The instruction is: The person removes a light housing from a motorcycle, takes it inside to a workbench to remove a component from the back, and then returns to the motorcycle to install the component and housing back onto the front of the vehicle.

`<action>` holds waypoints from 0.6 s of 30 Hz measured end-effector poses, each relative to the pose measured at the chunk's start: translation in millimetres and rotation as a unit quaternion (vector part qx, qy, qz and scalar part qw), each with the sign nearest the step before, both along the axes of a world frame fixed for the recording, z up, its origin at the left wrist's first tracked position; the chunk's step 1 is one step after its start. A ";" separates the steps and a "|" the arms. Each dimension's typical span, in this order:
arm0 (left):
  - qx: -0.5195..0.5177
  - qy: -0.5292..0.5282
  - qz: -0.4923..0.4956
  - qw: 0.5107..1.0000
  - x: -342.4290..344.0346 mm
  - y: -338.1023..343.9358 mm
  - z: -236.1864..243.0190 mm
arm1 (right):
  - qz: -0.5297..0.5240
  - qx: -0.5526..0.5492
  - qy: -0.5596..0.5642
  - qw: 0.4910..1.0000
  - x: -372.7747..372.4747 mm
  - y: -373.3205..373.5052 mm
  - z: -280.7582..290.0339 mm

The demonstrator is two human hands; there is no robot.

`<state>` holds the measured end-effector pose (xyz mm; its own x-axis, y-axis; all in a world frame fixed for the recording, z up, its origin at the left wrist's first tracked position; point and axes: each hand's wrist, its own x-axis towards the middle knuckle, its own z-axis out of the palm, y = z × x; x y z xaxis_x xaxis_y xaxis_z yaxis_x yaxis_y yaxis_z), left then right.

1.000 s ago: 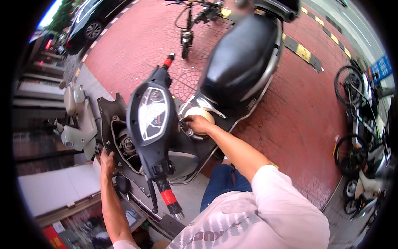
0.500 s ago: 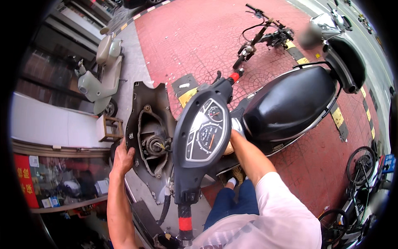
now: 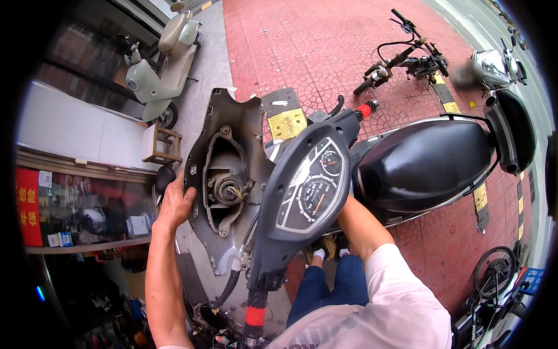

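My left hand (image 3: 177, 203) grips the outer edge of a scooter's dark front panel (image 3: 203, 168), its fingers out of sight on the far side. The panel's inner side faces me, showing the back of the headlight (image 3: 228, 189) with a few thin wires at its centre. Right beside it is the dark grey handlebar cover with its instrument cluster (image 3: 317, 186). My right forearm (image 3: 366, 227) reaches in behind this cover, which hides the right hand; what it touches cannot be seen. Red tape bands the near handlebar grip (image 3: 254, 317).
The scooter's black seat (image 3: 424, 157) and rear box (image 3: 511, 128) extend right. A pale green scooter (image 3: 163, 70) and wooden stool (image 3: 161, 144) stand far left, above a glass display case (image 3: 93, 209). A stripped bike frame (image 3: 404, 61) stands beyond; a bicycle (image 3: 494, 273) is lower right.
The view has shifted, so most things sit further right. The front panel now stands a little further from the instrument cluster, with my left hand still on its edge.
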<state>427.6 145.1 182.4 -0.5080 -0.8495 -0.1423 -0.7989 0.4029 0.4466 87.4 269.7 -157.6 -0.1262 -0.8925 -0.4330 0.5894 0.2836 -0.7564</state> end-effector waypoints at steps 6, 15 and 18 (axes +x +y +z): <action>0.003 -0.024 0.030 0.999 3.9 0.2 -4.6 | -0.002 0.008 0.015 1.000 1.3 -1.6 -1.3; -0.020 -0.023 0.021 0.999 6.2 -4.5 -10.7 | -0.016 0.017 0.050 0.998 -2.0 -5.7 0.3; -0.020 -0.031 0.018 0.999 4.2 -5.7 -8.6 | -0.032 0.023 0.082 0.996 -6.0 0.5 2.5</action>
